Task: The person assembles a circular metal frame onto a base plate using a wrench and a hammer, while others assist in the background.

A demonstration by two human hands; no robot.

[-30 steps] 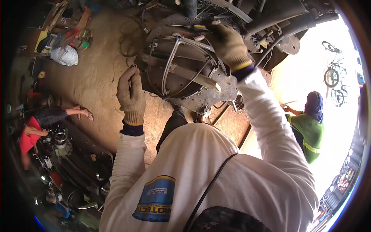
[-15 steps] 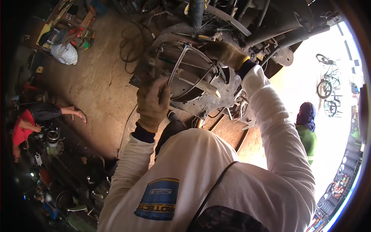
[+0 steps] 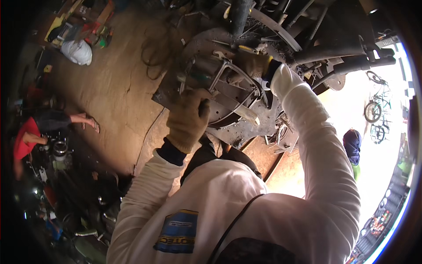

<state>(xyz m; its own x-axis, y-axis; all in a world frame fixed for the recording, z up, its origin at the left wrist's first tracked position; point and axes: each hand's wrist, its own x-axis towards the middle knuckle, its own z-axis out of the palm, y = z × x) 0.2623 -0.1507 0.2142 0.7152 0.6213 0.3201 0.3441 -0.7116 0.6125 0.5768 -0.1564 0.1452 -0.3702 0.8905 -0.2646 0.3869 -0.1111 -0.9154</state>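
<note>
Because the metal frame [image 3: 219, 76] lay on the grimy bench [image 3: 259, 126] with wide gaps between its bars, your hands perhaps took opposite sides to steady it. Your left hand [image 3: 188, 116] was partly curled at its left side, fingertips hidden; I could not tell whether it gripped a bar. Your right hand [image 3: 254, 65] was at the far side, its opening and hold lost in shadow. A wood strip [image 3: 248, 115] crossed beneath the bars, possibly propping them.
</note>
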